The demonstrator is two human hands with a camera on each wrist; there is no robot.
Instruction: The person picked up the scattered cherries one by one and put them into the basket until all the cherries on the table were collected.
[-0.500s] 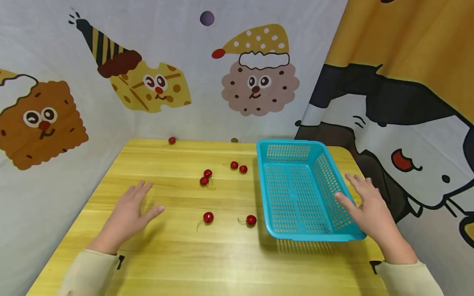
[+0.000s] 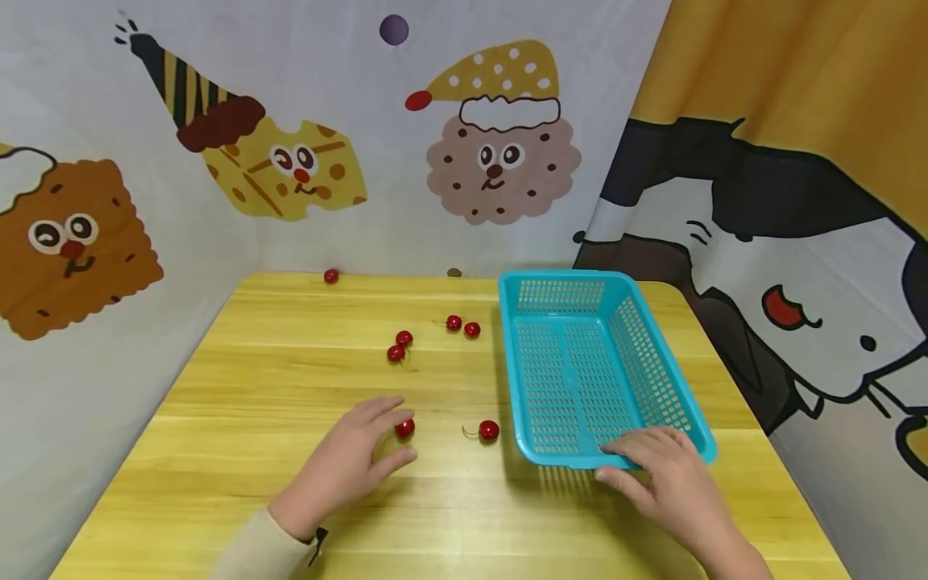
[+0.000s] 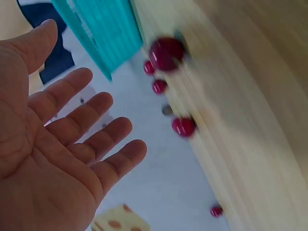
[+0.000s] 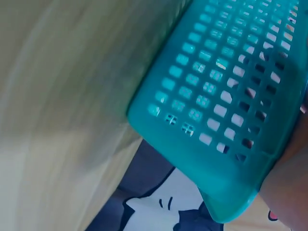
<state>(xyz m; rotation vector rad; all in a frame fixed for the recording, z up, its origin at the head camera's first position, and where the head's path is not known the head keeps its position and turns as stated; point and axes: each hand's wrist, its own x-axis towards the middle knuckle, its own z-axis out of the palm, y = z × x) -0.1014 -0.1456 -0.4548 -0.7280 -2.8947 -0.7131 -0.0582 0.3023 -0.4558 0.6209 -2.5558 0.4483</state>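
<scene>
My left hand (image 2: pixel 348 459) hovers over the near-left part of the table, fingers spread and holding nothing. Just past its fingers is a cherry (image 2: pixel 405 429), partly covered by them in the head view. Another cherry (image 2: pixel 489 431) with a thin stem lies between that one and the blue plastic basket (image 2: pixel 510 362). At the basket's near rim, my right hand (image 2: pixel 670 483) has its fingers over the edge and its thumb outside, gripping it. In the right wrist view the basket's perforated wall (image 4: pixel 192 110) fills much of the frame; the fingers are mostly hidden.
Two touching cherries (image 2: pixel 395 354) lie mid-table, with a pair of cherries (image 2: pixel 453 323) farther back near the basket. One cherry (image 2: pixel 331 276) sits at the far edge of the wooden table (image 2: pixel 239 370). A cartoon-printed cloth (image 2: pixel 312 250) hangs behind.
My left hand has moved right and nearer, up to the near cherry. My right hand has come from the basket's right side to its near rim. The cherries and basket look unmoved.
</scene>
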